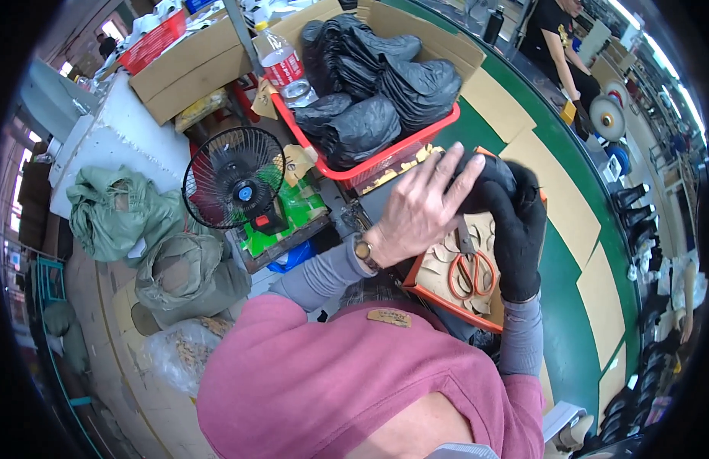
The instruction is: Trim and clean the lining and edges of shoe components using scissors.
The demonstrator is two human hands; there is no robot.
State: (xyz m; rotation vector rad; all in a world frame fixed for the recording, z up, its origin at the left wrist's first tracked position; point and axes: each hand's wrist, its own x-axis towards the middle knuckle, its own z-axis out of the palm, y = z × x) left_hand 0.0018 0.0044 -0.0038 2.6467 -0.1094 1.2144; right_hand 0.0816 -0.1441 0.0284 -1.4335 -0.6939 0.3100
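Note:
My bare left hand (423, 200), with a watch at the wrist, has its fingers stretched out and apart; the fingertips reach the edge of a dark, rounded black piece (498, 174). Around that piece my black-gloved right hand (519, 229) is closed. Black on black hides where the glove ends, and I cannot tell the piece's exact kind. Below the hands, an orange-rimmed box (488, 324) holds pale curved scraps. Scissors with orange handles (471, 277) lie on those scraps, blades pointing up toward the hands.
A red basket (354, 173) full of black plastic-wrapped bundles stands ahead, beside a clear bottle (284, 65). A black fan (236, 177) is at left, near green sacks (125, 210). Cardboard sheets (557, 191) cover part of the green belt; a co-worker (561, 46) works beyond.

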